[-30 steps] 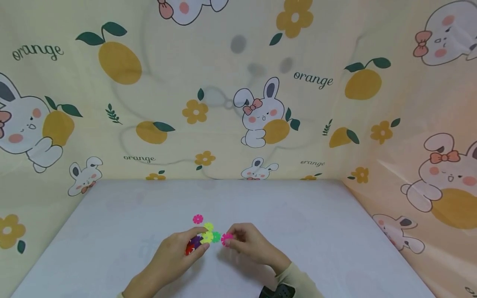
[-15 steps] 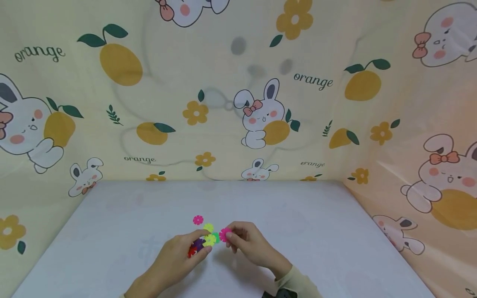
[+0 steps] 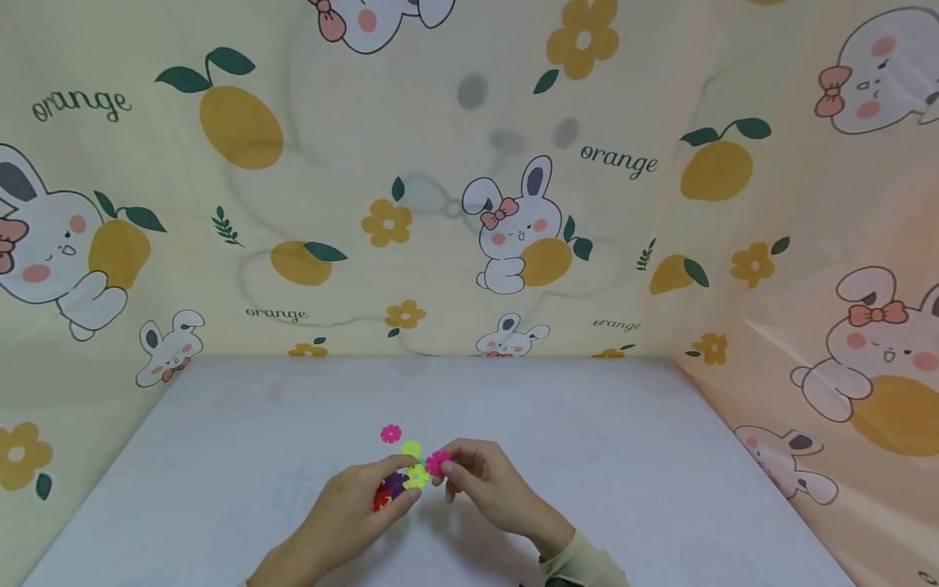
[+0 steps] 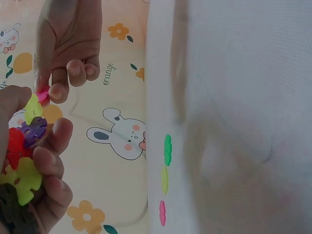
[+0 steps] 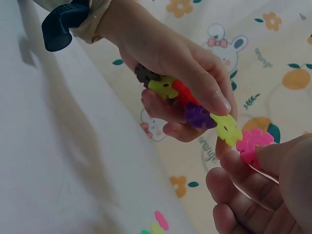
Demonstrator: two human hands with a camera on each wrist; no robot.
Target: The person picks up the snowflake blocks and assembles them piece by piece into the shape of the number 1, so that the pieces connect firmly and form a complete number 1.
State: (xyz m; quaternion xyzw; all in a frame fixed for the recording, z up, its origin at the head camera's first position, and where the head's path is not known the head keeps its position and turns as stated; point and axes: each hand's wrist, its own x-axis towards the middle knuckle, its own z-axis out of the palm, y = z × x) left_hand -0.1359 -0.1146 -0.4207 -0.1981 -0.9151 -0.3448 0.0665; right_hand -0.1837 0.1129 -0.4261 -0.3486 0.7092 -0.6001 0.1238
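Pink disc (image 5: pixel 254 141) at the end of a flower-disc chain (image 5: pixel 198 116) — both hands grasping above the worktop (image 3: pixel 623 456).
The left hand (image 3: pixel 352 497) grips the flower-disc chain with curled fingers; order from the outer end: yellow end disc (image 5: pixel 226 129), purple disc, red disc (image 5: pixel 183 92), second yellow disc (image 5: pixel 162 87), dark disc (image 5: pixel 146 75). The right hand (image 3: pixel 499 489) pinches the pink disc between thumb and finger, rim at the yellow end disc — slot engagement cannot be determined. Three loose pieces lie in a row on the worktop, roughly midway between its left and right edges: loose pink piece (image 3: pixel 391 434) nearest the far edge, then loose yellow piece (image 3: pixel 411 448), then loose green piece (image 4: pixel 168 150). A printed cloth (image 3: pixel 440 269) stands along the far edge.
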